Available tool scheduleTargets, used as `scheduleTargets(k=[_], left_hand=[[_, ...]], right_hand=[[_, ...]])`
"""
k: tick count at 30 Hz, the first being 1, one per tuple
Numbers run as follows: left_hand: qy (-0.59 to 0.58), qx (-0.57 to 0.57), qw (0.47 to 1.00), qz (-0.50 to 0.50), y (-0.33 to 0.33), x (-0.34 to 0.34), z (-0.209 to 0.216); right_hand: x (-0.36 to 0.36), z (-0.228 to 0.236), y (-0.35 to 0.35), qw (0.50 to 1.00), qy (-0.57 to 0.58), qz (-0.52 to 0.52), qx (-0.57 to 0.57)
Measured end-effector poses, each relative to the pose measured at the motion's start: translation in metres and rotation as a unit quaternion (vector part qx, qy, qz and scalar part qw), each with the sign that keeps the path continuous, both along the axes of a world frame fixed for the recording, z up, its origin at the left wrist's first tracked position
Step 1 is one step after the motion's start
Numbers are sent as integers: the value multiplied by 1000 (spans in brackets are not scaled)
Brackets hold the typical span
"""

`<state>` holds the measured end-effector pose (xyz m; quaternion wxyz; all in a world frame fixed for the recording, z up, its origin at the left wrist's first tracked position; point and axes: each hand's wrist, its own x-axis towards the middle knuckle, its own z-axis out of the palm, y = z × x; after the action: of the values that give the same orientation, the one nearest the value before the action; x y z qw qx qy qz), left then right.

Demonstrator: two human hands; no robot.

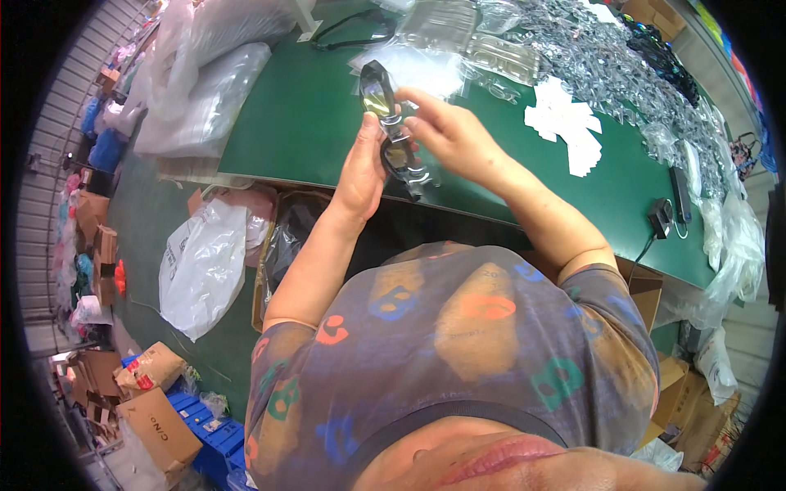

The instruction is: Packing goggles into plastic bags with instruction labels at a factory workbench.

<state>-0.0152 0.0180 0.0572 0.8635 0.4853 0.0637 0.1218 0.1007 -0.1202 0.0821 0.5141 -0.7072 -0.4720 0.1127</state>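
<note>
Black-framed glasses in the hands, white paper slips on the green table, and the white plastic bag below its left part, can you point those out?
Black-framed glasses (377, 101): head view, on the upper lens.
White paper slips (564, 123): head view, middle of the pile.
White plastic bag (203, 266): head view, middle of its side.

Eyewear (393, 135): glossy plastic, seen from here
Tabletop (278, 123): smooth, low sheen
Heaped pieces (573, 57): clear, glossy plastic
Slips (565, 123): matt paper
Shirt (450, 344): thin, matt cloth
Carton (160, 430): matt cardboard
</note>
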Motion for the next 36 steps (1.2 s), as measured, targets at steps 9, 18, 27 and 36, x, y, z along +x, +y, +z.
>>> scheduleTargets(k=[9, 18, 27, 36], left_hand=[[-39, 170, 984, 37, 3, -1, -21], [-93, 714, 655, 231, 19, -19, 17], [71, 148, 985, -50, 17, -29, -15], [91, -12, 986, -136, -19, -20, -19]], right_hand=[[2, -7, 3, 999, 40, 15, 34], [20, -36, -32, 954, 260, 147, 35], [140, -51, -102, 983, -76, -164, -39], [245, -77, -193, 767, -387, -353, -370]])
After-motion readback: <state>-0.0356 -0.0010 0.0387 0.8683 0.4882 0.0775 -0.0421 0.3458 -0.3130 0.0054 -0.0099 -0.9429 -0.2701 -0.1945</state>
